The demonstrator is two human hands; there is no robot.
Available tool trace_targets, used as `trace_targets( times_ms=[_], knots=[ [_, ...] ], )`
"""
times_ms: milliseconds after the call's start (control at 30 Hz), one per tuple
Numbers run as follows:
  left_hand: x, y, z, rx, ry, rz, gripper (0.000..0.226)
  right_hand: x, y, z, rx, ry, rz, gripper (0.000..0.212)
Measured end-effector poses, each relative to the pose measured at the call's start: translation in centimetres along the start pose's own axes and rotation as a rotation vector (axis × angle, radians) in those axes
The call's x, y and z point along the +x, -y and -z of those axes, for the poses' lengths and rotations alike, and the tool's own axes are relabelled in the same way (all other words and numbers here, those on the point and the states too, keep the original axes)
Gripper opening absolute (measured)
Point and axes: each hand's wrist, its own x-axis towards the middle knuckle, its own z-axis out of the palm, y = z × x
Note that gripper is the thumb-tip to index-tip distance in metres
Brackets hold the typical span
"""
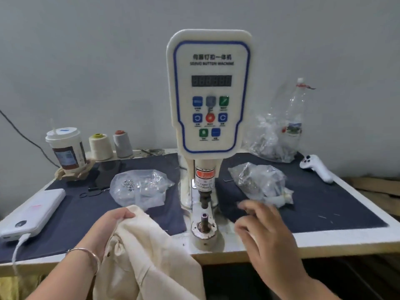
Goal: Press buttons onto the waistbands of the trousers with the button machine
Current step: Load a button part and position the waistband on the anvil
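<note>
The white button machine [208, 92] stands at the table's middle, its lower die post [204, 219] bare under the press head. My left hand [108, 226] grips a bunch of cream trousers [147, 256] just left of the die, at the table's front edge. My right hand [262, 232] hovers right of the die with its fingers loosely curled; motion blur hides whether the fingertips pinch anything. A clear bag of silver buttons [138, 187] lies left of the machine. Another bag of metal parts [259, 182] lies right of it, just beyond my right hand.
A dark mat [324, 202] covers the white table. On the left are a power bank [32, 213] with a cable, a lidded cup [66, 148], two thread cones [100, 146] and a phone. At the back right stand a plastic bottle [295, 118] and a white controller [317, 169].
</note>
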Motion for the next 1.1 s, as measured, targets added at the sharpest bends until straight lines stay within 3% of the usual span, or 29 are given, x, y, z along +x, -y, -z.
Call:
trace_targets(
  times_ms=[67, 133, 333, 633, 833, 1000, 1100],
  knots=[
    [0.0, -0.3, -0.5, 0.002, -0.023, 0.020, 0.027, 0.4, -4.7, 0.4, -0.082, 0.049, -0.216, 0.010],
    [0.0, -0.2, -0.8, 0.018, -0.045, 0.017, 0.026, 0.6, -8.4, -0.4, -0.134, 0.133, -0.300, 0.008],
    [0.5, -0.3, -1.1, 0.006, -0.113, 0.066, 0.031, -0.1, -12.8, -3.4, -0.184, 0.290, -0.180, 0.005],
    [1.1, -0.4, -0.7, 0.071, -0.185, 0.068, 0.040, -1.1, -13.1, -3.0, -0.081, 0.273, -0.178, 0.012],
    [0.9, -0.4, -1.0, 0.067, -0.177, 0.069, 0.045, -0.9, -14.0, -3.2, 0.101, 0.322, -0.425, 0.013],
    [0.6, -0.3, -1.3, 0.075, -0.174, 0.072, 0.030, -0.4, -14.1, -3.3, 0.131, 0.455, -0.418, 0.021],
    [0.6, -0.3, -1.3, 0.075, -0.188, 0.076, 0.032, -0.1, -14.2, -3.4, 0.171, 0.461, -0.443, 0.021]
  ],
)
